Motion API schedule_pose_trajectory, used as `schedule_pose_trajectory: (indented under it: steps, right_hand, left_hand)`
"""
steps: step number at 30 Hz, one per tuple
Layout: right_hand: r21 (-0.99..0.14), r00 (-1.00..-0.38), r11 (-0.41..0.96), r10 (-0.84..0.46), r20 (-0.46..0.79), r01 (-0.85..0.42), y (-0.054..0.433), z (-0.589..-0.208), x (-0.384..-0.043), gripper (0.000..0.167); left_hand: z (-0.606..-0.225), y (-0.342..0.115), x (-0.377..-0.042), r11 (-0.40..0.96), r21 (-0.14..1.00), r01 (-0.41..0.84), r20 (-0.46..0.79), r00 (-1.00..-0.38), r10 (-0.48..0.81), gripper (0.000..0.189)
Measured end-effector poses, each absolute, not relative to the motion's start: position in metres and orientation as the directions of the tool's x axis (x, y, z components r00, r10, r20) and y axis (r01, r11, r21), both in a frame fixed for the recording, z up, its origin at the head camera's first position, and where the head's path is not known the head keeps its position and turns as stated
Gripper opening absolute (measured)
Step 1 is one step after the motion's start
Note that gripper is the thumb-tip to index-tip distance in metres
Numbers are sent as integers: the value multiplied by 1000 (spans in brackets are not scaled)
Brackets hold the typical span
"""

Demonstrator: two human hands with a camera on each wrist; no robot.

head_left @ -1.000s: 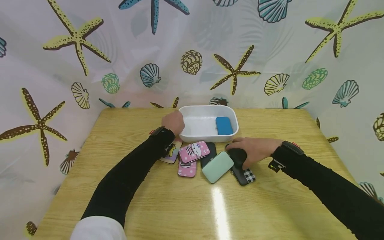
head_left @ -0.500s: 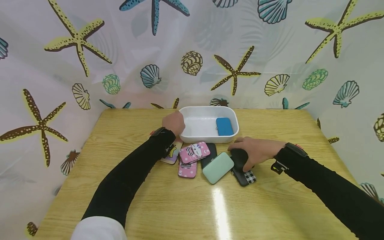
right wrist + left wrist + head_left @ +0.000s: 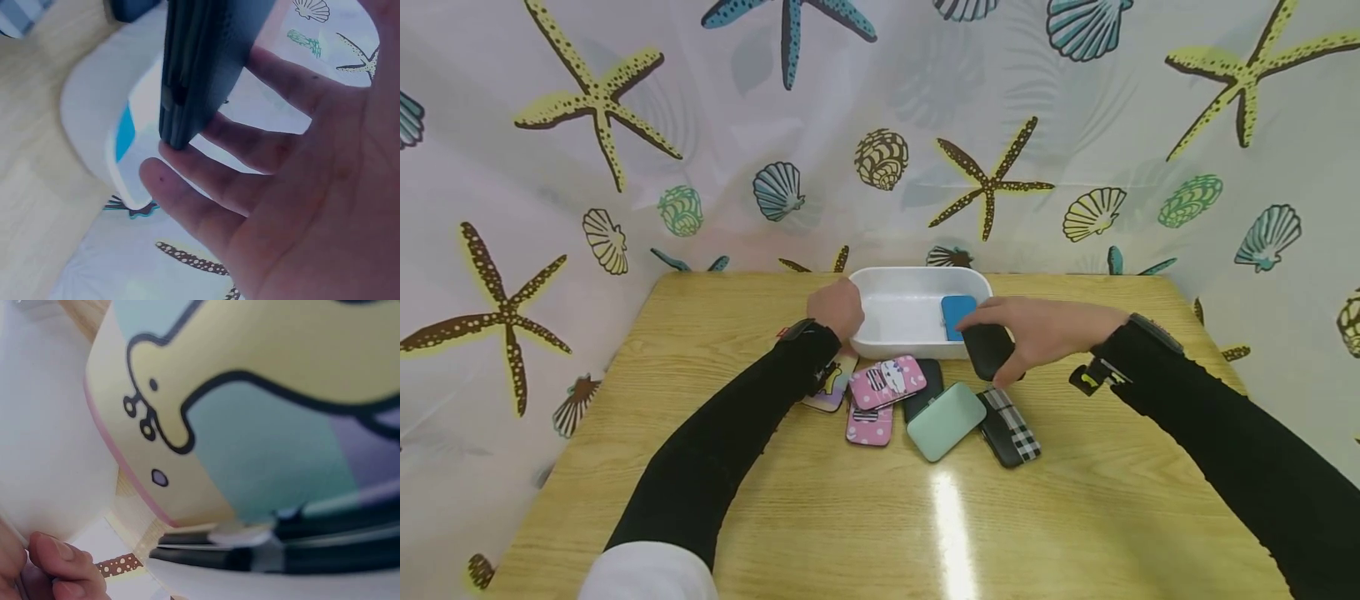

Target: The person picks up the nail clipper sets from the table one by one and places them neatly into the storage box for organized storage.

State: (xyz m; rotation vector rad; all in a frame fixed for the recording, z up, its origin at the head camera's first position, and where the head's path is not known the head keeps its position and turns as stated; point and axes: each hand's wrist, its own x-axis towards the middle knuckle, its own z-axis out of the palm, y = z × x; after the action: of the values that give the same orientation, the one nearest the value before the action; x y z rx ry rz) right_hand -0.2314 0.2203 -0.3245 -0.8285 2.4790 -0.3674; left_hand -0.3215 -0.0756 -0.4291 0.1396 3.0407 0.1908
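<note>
Now the right hand (image 3: 1033, 333) holds the black case (image 3: 987, 350) lifted clear of the checked case (image 3: 1011, 427), by the near right corner of the box (image 3: 910, 351), which the left hand (image 3: 837, 310) grips, so the pick-up seems done.

A black case (image 3: 987, 352) hangs tilted beside the white tray (image 3: 902, 347).

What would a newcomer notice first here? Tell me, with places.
A starfish-and-seashell cloth behind the wood-grain table would likely strike first. Next comes the black case, which the right hand grips near the white bin's front right corner. A mint-green case also stands out, in front of the bin.
</note>
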Motion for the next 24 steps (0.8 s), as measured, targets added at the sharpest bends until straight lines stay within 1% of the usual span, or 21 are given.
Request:
schedule_pose_trajectory:
  steps: [2,6,11,16,20,24]
  right_hand:
    - [-384,-688,757,-647,-330,-528,214,-322,-241,87]
    - [-346,-695,743,-664,-277,-572,199,-327,-265,87]
    - [-303,-718,778,-627,-304,-551,178,-340,-292,88]
    - [-258,-701,790,-613,-365,-557,160,-354,-310,88]
    - [-289,-686,787,-617,-385,-545,151,-360,-322,87]
    - [-315,-705,803,-596,-385,-507,147,-367,-333,86]
  left_hand:
    - [-430,-75,-322,988,130,82,-82,-992,93,28]
    - [-432,-75,-324,989,124,83,-77,-993,92,28]
    - [-431,-75,-323,990,112,84,-70,-993,92,29]
    - [-427,-74,-321,991,109,78,-73,-994,86,29]
    - [-426,-73,-318,991,113,74,-73,-994,83,29]
    - [-426,-72,-317,990,121,72,-75,-994,82,29]
